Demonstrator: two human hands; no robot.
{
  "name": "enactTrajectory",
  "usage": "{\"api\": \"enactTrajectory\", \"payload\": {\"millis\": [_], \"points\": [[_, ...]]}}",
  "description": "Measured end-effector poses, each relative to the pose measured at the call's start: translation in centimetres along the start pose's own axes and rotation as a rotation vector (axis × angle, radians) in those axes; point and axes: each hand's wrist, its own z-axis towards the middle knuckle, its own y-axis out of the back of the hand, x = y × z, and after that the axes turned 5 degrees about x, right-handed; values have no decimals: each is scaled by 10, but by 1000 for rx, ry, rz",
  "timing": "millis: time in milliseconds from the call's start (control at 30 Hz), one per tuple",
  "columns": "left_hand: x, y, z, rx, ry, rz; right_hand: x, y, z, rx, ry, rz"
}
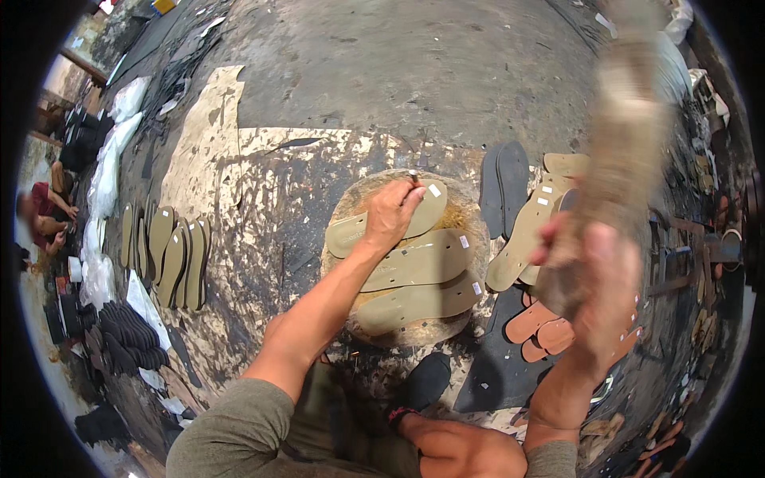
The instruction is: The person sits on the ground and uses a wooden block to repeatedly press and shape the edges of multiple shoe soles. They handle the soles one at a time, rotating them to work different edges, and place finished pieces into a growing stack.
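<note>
Three olive-tan shoe soles lie side by side on a round wooden block (348, 209) in front of me: a far sole (431, 213), a middle sole (426, 259) and a near sole (414, 307). Each has a small white sticker at its right end. My left hand (389, 215) rests over the far sole, fingers closed round a short punch (413, 173) whose top end sticks up. To the right, my right hand (602, 291) grips a thick wooden mallet (625, 135), raised and blurred by motion. The punch's lower tip is hidden by my fingers.
Right of the block lie dark soles (504, 187), tan soles (527, 231) and orange soles (550, 334). A row of olive soles (171, 263) and a pile of black soles (131, 334) sit at left. Another person (49, 209) sits at far left.
</note>
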Motion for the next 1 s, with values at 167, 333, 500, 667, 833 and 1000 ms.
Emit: {"api": "enactTrajectory", "payload": {"millis": [167, 333, 500, 667, 833, 1000], "points": [[13, -4, -12, -21, -135, 62, -53, -18, 9, 286, 374, -223], [9, -3, -16, 35, -216, 120, -181, -8, 23, 644, -398, -287], [-14, 18, 4, -347, 554, -803, -218, -9, 24, 583, -427, -55], [-59, 39, -39, 311, 36, -44, -222, -21, 8, 476, -391, -41], [-51, 70, -45, 620, -251, 63, -234, 2, -42, 239, -112, -157], [4, 123, -43, 589, -132, 446, -222, 55, -95, -23, -26, 118]]}}
